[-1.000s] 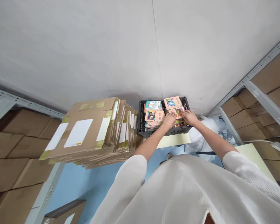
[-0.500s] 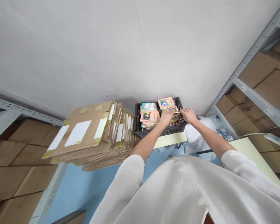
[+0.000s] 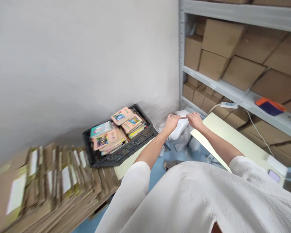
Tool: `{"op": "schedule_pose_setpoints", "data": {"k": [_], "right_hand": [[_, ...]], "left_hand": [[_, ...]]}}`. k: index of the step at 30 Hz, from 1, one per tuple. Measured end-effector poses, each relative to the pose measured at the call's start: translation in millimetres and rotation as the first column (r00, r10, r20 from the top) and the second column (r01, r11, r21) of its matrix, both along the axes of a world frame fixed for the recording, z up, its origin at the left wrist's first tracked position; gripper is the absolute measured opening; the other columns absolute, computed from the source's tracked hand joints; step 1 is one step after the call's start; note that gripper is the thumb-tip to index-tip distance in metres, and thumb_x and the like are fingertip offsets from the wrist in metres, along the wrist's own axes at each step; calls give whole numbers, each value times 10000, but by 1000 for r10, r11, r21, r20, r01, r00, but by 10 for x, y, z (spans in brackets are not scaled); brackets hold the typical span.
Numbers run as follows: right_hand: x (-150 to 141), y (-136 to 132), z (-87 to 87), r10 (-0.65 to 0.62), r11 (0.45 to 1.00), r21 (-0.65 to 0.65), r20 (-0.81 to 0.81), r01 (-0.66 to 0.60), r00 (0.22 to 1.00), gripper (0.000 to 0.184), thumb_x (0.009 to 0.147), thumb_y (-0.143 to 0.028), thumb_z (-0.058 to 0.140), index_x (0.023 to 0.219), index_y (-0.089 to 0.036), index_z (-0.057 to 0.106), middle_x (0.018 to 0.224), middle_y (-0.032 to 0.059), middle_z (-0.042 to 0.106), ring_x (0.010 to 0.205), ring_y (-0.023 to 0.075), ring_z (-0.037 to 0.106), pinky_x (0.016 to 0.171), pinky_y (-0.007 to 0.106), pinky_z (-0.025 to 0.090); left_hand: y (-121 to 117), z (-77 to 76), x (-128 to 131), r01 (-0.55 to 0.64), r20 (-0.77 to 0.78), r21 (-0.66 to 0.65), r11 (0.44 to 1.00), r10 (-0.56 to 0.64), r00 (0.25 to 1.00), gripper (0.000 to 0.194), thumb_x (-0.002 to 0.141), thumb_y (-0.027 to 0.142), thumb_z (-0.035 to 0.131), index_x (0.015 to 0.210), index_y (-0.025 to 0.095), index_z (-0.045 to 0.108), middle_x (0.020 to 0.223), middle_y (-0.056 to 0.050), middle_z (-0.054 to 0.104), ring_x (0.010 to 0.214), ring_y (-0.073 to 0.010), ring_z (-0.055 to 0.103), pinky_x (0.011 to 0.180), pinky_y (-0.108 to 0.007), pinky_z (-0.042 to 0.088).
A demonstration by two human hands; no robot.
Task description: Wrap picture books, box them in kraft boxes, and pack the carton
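A thin booklet, seen edge-on, is stretched between my two hands in the head view. My left hand pinches its left end, while my right hand grips the right end. Both are held out in front of me, above white packing material near the floor. To the left of them stands a black plastic crate holding piles of small books; pink-covered books and a teal one lie uppermost. The held booklet's cover cannot be made out.
Flattened cardboard boxes are stacked at the lower left. On the right, a pale yellow table runs beside a metal shelf loaded with cartons. A power strip with a white cable lies there, and an orange-and-purple object rests on the shelf.
My view has turned to the right. Both hands have left the crate and carried the booklet rightward, away from the piles of books.
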State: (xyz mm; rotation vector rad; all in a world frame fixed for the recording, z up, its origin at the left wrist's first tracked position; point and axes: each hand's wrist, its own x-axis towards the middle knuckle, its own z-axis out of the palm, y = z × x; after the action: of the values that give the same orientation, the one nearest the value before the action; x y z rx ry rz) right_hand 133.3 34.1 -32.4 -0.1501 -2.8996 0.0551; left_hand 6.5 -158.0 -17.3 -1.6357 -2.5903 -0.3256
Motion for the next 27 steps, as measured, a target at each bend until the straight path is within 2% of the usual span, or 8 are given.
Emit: {"op": "schedule_pose_setpoints", "data": {"k": [5,8,12,16,21,24,27], "right_hand": [[906,478,-277,-237,966,-87,87,245,968,380,1130,-228,429,1280,-171,774,1208,180,820,1141,330,627,984,418,349],[1326,651,-391,-363,912,-126,200,391,910,415,1142,-245,397,1305,-185,774,1248,177,815,1166,336,640,995,421,370],[1721,774,-530,-494,816,-156,312,557,812,444,1159,-274,377,1348,-177,767,1304,181,801,1208,343,652,999,420,400],[1931,805,-711,-598,692,-176,403,700,693,450,1151,-251,374,1348,-171,771,1286,178,805,1184,331,677,972,404,432],[1959,839,-916,-666,552,-179,493,814,560,442,1125,-204,393,1316,-175,791,1209,160,830,1104,309,718,949,387,449],[1932,878,-1017,-727,512,-189,423,838,540,462,1114,-170,384,1331,-169,792,1224,170,832,1149,310,725,1001,396,450],[1913,871,-1143,-740,504,-210,396,838,544,485,1092,-151,394,1407,-181,761,1316,163,820,1227,303,717,1035,393,466]], "left_hand": [[822,-215,492,239,60,-82,968,-235,970,322,1072,84,519,1273,209,737,1269,-130,826,1207,-263,756,1234,-456,391],[1231,-359,699,374,94,-147,916,-363,927,357,1074,79,493,1291,203,749,1255,-130,829,1208,-260,754,1223,-456,399],[1726,-564,886,518,143,-213,828,-498,855,352,1086,100,475,1237,208,775,1217,-117,836,1196,-256,753,1143,-425,458],[2140,-775,1034,606,193,-266,750,-574,795,297,1076,128,536,1212,205,787,1238,-121,829,1193,-262,748,1047,-378,505],[2510,-1012,1104,671,262,-321,669,-618,742,306,1042,94,562,1198,206,801,1212,-119,832,1141,-259,762,1044,-376,518],[2660,-1145,1067,705,269,-254,662,-652,709,354,1053,89,533,1261,206,795,1271,-138,824,1210,-265,749,1121,-407,494],[2718,-1306,1019,735,302,-225,640,-671,677,457,1025,28,492,1346,206,766,1420,-140,781,1357,-248,692,1200,-410,448]]}}
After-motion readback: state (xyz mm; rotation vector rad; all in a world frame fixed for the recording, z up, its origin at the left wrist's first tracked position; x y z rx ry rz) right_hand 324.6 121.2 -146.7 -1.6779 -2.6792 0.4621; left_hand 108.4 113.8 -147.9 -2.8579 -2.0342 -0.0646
